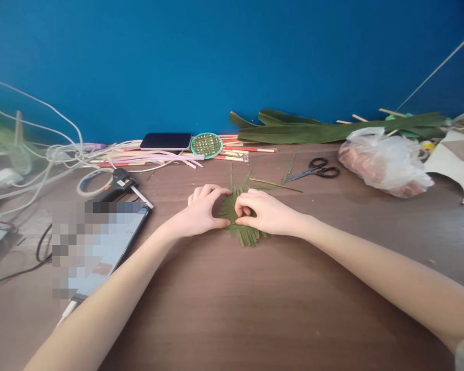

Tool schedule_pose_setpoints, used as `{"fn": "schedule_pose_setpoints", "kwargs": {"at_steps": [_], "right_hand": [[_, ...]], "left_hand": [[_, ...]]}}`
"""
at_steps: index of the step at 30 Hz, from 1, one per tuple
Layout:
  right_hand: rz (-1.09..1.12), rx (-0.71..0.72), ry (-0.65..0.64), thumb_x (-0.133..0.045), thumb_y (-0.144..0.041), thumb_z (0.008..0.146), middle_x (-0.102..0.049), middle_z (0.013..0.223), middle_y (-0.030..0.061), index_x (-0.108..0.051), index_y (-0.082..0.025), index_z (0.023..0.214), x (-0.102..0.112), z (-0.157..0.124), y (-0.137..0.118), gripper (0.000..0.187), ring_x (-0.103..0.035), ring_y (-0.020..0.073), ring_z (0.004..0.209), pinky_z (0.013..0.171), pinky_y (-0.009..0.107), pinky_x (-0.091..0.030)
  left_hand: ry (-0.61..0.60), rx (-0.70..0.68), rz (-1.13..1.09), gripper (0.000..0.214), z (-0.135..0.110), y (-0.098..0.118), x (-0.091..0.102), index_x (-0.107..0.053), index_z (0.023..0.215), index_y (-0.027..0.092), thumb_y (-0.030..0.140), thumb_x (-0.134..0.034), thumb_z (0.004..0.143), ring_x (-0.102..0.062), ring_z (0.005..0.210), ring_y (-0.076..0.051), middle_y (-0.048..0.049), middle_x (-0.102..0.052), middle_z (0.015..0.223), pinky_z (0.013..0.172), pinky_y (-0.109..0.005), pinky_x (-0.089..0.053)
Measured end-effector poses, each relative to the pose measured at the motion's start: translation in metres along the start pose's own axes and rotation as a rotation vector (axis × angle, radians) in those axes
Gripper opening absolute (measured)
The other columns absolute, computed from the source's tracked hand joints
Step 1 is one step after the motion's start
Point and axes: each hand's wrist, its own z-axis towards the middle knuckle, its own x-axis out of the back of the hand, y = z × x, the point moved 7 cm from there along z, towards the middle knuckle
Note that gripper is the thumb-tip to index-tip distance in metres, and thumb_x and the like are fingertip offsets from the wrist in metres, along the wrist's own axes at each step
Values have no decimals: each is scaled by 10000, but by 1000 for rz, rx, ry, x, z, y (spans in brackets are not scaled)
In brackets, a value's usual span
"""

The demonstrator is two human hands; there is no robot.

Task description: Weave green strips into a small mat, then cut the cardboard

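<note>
A small green piece woven from leaf strips [229, 208] lies flat on the table, loose strip ends sticking out at its top, right and bottom. My left hand [204, 208] grips its left edge, thumb near the lower corner and forefinger near the upper one. Over its right half, my right hand [265, 211] is closed, with thumb and fingertips pinched down on the weave. The exact strip between those fingertips is hidden. Thin loose strips [276, 184] lie just beyond the right hand.
Black-handled scissors [317, 169] and a plastic bag [386, 162] lie to the right. Long green leaves [313, 131] run along the blue wall. A teal-rimmed woven disc [206, 145] lies behind. At left are a glue gun [118, 186], a tablet-like screen [112, 237] and tangled white cables [62, 152].
</note>
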Motion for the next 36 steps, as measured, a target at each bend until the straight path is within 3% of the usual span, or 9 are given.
{"fn": "schedule_pose_setpoints", "kwargs": {"at_steps": [11, 36], "right_hand": [[-100, -25, 32, -578, -309, 775, -500, 697, -4, -437, -195, 697, 0, 1, -8, 197, -402, 151, 719, 647, 265, -262], [-96, -64, 20, -582, -280, 758, -504, 694, -7, -438, -197, 683, -1, 3, -8, 182, -403, 155, 731, 659, 273, -266]], "left_hand": [[-75, -32, -40, 594, 1, -3, 4, -408, 1253, 294, 344, -584, 689, -312, 1230, -285, -33, -434, 1277, 1053, -473, -223], [-28, 46, -16, 604, 1, 3, 2, -428, 1221, 295, 373, -618, 654, -328, 1196, -291, -49, -423, 1253, 1022, -493, -244]]}}
